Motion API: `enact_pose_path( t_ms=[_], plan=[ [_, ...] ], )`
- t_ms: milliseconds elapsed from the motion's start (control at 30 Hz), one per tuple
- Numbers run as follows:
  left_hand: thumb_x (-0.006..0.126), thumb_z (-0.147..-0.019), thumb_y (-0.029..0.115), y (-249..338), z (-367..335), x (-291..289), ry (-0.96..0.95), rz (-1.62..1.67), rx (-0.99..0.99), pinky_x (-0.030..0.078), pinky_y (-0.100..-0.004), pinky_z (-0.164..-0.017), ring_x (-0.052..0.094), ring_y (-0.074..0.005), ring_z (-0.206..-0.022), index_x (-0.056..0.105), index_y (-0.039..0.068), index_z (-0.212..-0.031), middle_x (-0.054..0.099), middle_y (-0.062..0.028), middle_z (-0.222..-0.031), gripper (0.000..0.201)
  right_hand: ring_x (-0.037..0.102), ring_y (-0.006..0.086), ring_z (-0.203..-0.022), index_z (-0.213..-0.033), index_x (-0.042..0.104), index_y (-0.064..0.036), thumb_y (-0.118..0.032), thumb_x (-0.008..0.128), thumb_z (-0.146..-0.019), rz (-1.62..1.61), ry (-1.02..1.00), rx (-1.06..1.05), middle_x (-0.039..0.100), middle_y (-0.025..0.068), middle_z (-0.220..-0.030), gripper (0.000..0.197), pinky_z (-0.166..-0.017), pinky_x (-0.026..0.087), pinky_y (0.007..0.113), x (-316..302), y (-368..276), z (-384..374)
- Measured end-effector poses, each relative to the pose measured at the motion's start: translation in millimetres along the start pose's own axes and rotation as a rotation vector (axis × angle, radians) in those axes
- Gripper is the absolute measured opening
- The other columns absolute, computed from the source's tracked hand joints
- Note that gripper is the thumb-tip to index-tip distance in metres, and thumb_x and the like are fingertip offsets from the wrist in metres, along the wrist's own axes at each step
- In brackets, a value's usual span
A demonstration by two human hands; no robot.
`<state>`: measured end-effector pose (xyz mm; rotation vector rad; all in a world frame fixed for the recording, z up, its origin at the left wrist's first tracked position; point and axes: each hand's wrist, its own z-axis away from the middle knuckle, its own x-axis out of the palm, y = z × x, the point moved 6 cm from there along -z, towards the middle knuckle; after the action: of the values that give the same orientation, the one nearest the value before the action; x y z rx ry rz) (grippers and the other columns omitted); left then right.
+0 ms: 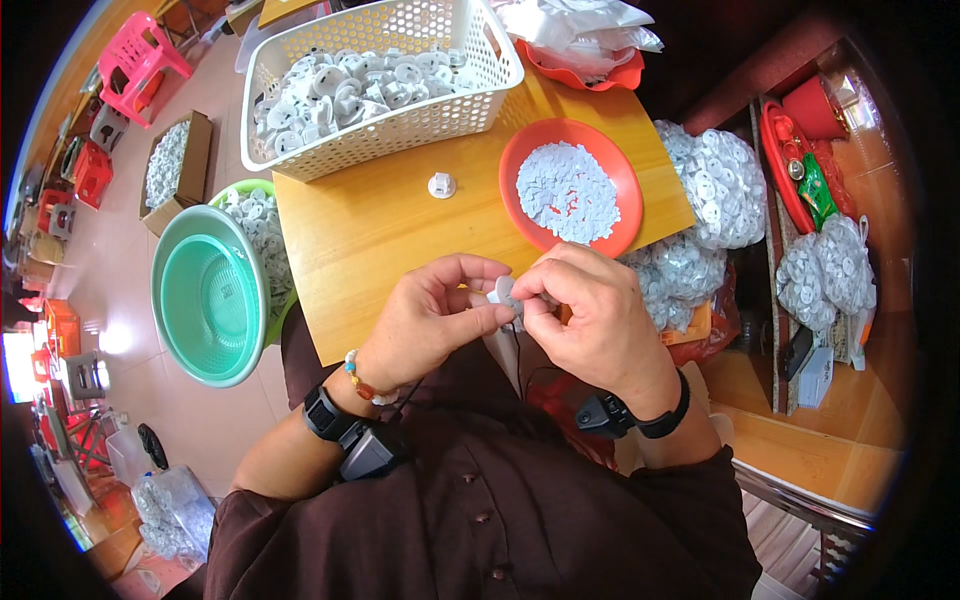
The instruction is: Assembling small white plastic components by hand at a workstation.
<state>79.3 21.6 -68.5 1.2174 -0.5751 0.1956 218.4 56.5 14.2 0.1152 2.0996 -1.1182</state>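
Note:
Just over the table's near edge, my left hand (432,308) grips a small white round plastic part (503,291) between thumb and fingers. My right hand (592,318) is closed in a pinch at the part's right side; whatever lies between those fingertips is too small and covered to name. A similar white plastic part (441,185) lies alone on the wooden table (350,240). Close beyond my right hand stands a red-orange bowl (627,190) with many small pale flat pieces (565,190) in it.
A white perforated basket (400,130) full of white parts stands at the table's far side. Nested green basins (165,290) are at the left, near a cardboard box (196,160) of parts. Stuffed clear bags (722,185) sit at the right beside a shelf (764,300).

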Motion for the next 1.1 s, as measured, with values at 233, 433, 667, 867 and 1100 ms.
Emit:
enact_pose_path(
  t_ms=[233, 433, 667, 867, 1100],
  plan=[
    [0.069, -0.089, -0.001, -0.6, 1.0, -1.6, 0.026, -0.048, -0.001, 0.055, -0.0244, -0.085, 0.067, -0.0115, -0.096, 0.058, -0.004, -0.124, 0.069, -0.0073, -0.109, 0.036, 0.06, 0.0311, -0.075, -0.08, 0.058, -0.0042, 0.004, 0.066, -0.072, 0.126, -0.001, -0.038, 0.059, 0.0104, -0.078, 0.014, -0.067, 0.049, 0.042, 0.0, -4.2, -1.1],
    [0.07, -0.089, 0.001, 0.1, 1.1, -2.0, 0.041, -0.051, -0.011, 0.055, -0.0244, -0.085, 0.067, -0.0114, -0.096, 0.06, -0.004, -0.122, 0.069, -0.0076, -0.108, 0.035, 0.06, 0.0315, -0.074, -0.08, 0.057, -0.0045, 0.004, 0.066, -0.072, 0.159, 0.012, -0.026, 0.058, 0.0105, -0.077, 0.014, -0.067, 0.048, 0.042, -0.3, -4.6, 0.2],
    [0.071, -0.089, 0.002, 2.0, 1.1, -1.6, 0.049, -0.058, 0.032, 0.055, -0.0242, -0.084, 0.067, -0.0115, -0.096, 0.061, -0.004, -0.122, 0.069, -0.0079, -0.107, 0.034, 0.06, 0.0321, -0.073, -0.079, 0.056, -0.0045, 0.004, 0.066, -0.071, 0.105, 0.025, -0.026, 0.059, 0.0109, -0.077, 0.015, -0.066, 0.048, 0.042, -0.1, -3.6, 0.9],
    [0.071, -0.089, 0.002, 1.9, 1.0, -1.5, 0.049, -0.065, 0.018, 0.055, -0.0241, -0.084, 0.067, -0.011, -0.095, 0.061, -0.004, -0.122, 0.07, -0.0069, -0.106, 0.034, 0.06, 0.0323, -0.073, -0.08, 0.057, -0.0045, 0.004, 0.066, -0.072, 0.108, 0.042, -0.034, 0.06, 0.0107, -0.077, 0.015, -0.066, 0.048, 0.043, 0.1, -4.3, 0.6],
    [0.072, -0.088, 0.002, 2.0, 1.1, 2.1, 0.041, -0.086, 0.058, 0.055, -0.0237, -0.083, 0.066, -0.0094, -0.093, 0.063, -0.004, -0.121, 0.07, -0.0066, -0.106, 0.035, 0.059, 0.0312, -0.075, -0.081, 0.055, -0.0053, 0.002, 0.067, -0.073, 0.151, -0.024, -0.072, 0.058, 0.0103, -0.077, 0.016, -0.071, 0.047, 0.042, 2.5, -9.9, -0.7]
  ],
)
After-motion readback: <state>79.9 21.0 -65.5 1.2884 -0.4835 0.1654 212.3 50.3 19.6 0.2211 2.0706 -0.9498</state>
